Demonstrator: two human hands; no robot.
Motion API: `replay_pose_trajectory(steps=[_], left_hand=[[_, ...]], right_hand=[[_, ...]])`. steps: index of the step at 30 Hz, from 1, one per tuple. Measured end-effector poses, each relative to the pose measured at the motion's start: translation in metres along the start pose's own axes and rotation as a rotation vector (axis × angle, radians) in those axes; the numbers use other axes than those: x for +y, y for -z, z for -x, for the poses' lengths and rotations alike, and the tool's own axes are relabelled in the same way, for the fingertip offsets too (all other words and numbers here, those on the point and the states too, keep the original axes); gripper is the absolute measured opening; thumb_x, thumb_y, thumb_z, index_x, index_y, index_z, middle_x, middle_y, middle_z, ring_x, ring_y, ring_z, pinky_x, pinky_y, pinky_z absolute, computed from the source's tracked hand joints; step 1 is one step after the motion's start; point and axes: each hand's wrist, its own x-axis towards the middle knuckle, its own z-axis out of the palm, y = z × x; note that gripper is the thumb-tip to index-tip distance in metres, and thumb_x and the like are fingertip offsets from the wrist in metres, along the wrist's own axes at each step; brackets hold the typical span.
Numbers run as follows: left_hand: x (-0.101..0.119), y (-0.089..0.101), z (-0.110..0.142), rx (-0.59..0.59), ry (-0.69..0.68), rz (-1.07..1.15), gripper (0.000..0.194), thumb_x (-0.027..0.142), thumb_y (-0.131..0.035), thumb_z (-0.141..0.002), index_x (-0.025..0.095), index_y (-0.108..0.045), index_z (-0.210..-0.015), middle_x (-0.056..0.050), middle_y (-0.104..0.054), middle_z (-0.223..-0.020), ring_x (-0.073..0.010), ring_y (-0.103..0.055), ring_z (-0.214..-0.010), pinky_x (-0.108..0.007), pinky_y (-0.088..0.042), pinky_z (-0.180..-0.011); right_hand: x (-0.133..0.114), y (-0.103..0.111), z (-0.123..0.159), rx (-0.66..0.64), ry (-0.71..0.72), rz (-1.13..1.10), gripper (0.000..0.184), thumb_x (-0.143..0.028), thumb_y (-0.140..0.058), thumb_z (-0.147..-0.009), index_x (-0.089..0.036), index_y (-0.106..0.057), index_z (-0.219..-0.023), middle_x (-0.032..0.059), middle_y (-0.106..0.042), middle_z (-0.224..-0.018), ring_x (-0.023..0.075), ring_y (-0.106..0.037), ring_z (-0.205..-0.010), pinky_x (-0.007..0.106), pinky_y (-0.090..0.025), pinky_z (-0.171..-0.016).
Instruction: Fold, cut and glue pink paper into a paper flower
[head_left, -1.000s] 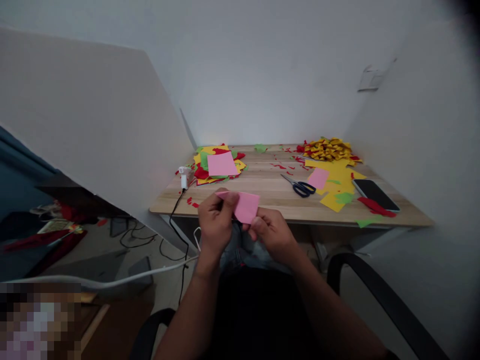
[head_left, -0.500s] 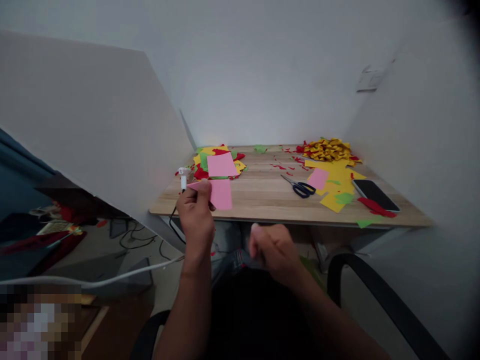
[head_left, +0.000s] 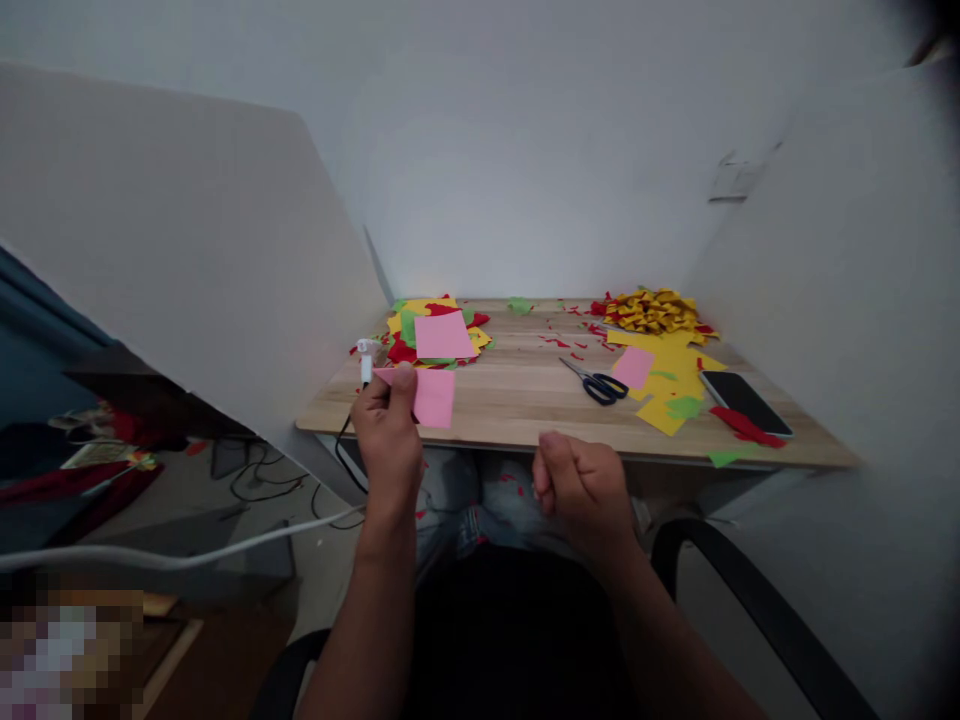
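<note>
A piece of pink paper (head_left: 433, 400) is pinched between the thumb and fingers of my left hand (head_left: 388, 430), just above the front left edge of the desk. One end of the paper shows behind the thumb. My right hand (head_left: 581, 485) hovers in front of the desk edge with its fingers curled and the thumb pressed against them; whether anything is inside is hidden. Blue-handled scissors (head_left: 596, 385) lie on the desk beyond that hand, blades pointing to the back left. Farther back on the left, a pink sheet (head_left: 444, 335) rests on a pile of coloured paper.
On the right lie yellow sheets (head_left: 667, 352), a smaller pink piece (head_left: 634, 368), a phone (head_left: 746, 403) and a red scrap (head_left: 746, 427). A heap of folded yellow pieces (head_left: 652, 312) sits behind them. A white plug (head_left: 366, 362) with a black cable stands at the left.
My hands have come apart. The left hand moved left with the pink paper, while the right hand let go of it and drew away to the right.
</note>
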Motion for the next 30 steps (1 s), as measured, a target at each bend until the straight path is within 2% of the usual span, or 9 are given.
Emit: replay_pose_trajectory(steps=[3,6,13,17,19,22,24,26,30], left_hand=[[0.009,-0.004,0.012,-0.25,-0.023,-0.102,0.041,0.048,-0.071,-0.084,0.017,-0.057,-0.06,0.003,-0.047,-0.057,-0.0092,-0.037,-0.054,-0.022,-0.03,-0.05],[0.017,-0.011,0.033,-0.464,-0.024,-0.119,0.041,0.044,-0.067,-0.088,0.017,-0.057,-0.059,0.003,-0.047,-0.057,-0.0094,-0.038,-0.053,-0.023,-0.031,-0.05],[-0.004,-0.019,0.025,-0.35,0.136,-0.07,0.042,0.05,-0.071,-0.082,0.016,-0.059,-0.062,0.003,-0.048,-0.058,-0.009,-0.039,-0.056,-0.021,-0.031,-0.05],[-0.02,-0.011,-0.003,0.04,0.075,0.078,0.043,0.054,-0.076,-0.075,0.016,-0.059,-0.066,0.005,-0.05,-0.063,-0.0075,-0.042,-0.059,-0.019,-0.037,-0.056],[-0.02,-0.007,-0.003,-0.007,0.096,0.058,0.042,0.053,-0.076,-0.076,0.015,-0.06,-0.067,0.005,-0.049,-0.061,-0.007,-0.04,-0.057,-0.018,-0.034,-0.053],[-0.013,-0.008,0.012,-0.181,0.123,-0.019,0.045,0.054,-0.072,-0.08,0.016,-0.058,-0.062,0.005,-0.045,-0.055,-0.0071,-0.037,-0.052,-0.019,-0.03,-0.048],[-0.007,-0.011,0.023,-0.233,0.112,-0.053,0.045,0.054,-0.071,-0.082,0.016,-0.057,-0.061,0.004,-0.046,-0.055,-0.0075,-0.038,-0.052,-0.02,-0.031,-0.048],[-0.001,-0.014,0.029,-0.259,0.102,-0.07,0.045,0.054,-0.07,-0.082,0.016,-0.058,-0.06,0.004,-0.048,-0.055,-0.0078,-0.039,-0.052,-0.02,-0.033,-0.048],[0.004,-0.016,0.031,-0.321,0.125,-0.079,0.047,0.054,-0.071,-0.082,0.016,-0.056,-0.059,0.004,-0.048,-0.054,-0.0076,-0.039,-0.051,-0.02,-0.033,-0.047]], right_hand=[[-0.001,-0.004,-0.006,-0.085,0.023,0.026,0.046,-0.046,-0.042,-0.1,-0.021,-0.056,-0.065,-0.0025,-0.054,-0.051,0.0105,-0.048,-0.048,0.024,-0.033,-0.05],[-0.002,-0.014,-0.015,-0.015,0.063,0.103,0.051,-0.046,-0.038,-0.101,-0.021,-0.046,-0.058,-0.0024,-0.046,-0.047,0.0102,-0.042,-0.045,0.027,-0.026,-0.048],[-0.005,-0.009,-0.002,0.12,0.19,0.272,0.049,-0.033,-0.043,-0.1,-0.022,-0.041,-0.052,-0.0035,-0.041,-0.043,0.0092,-0.038,-0.04,0.028,-0.025,-0.049],[-0.012,0.002,0.015,0.112,0.181,0.129,0.053,-0.025,-0.035,-0.103,-0.022,-0.042,-0.05,-0.0037,-0.043,-0.044,0.0087,-0.043,-0.041,0.025,-0.034,-0.051],[-0.012,0.0,0.015,0.084,0.157,0.086,0.046,-0.025,-0.038,-0.102,-0.022,-0.049,-0.057,-0.0042,-0.047,-0.049,0.0092,-0.047,-0.046,0.023,-0.039,-0.055],[-0.005,-0.01,0.006,0.172,0.097,-0.013,0.009,-0.028,-0.055,-0.095,-0.023,-0.061,-0.093,-0.0018,-0.061,-0.075,0.0115,-0.058,-0.066,0.023,-0.047,-0.065],[0.002,-0.015,0.0,0.177,0.018,-0.12,0.025,-0.032,-0.063,-0.089,-0.022,-0.058,-0.112,0.0008,-0.065,-0.088,0.0123,-0.061,-0.071,0.024,-0.05,-0.065],[0.009,-0.017,-0.004,0.052,-0.064,-0.193,0.021,-0.038,-0.062,-0.09,-0.019,-0.063,-0.099,0.0008,-0.066,-0.078,0.0116,-0.059,-0.062,0.023,-0.048,-0.058],[0.018,-0.016,-0.004,-0.078,-0.108,-0.193,0.048,-0.047,-0.05,-0.095,-0.019,-0.055,-0.056,-0.0026,-0.051,-0.044,0.0091,-0.046,-0.042,0.022,-0.037,-0.046]])
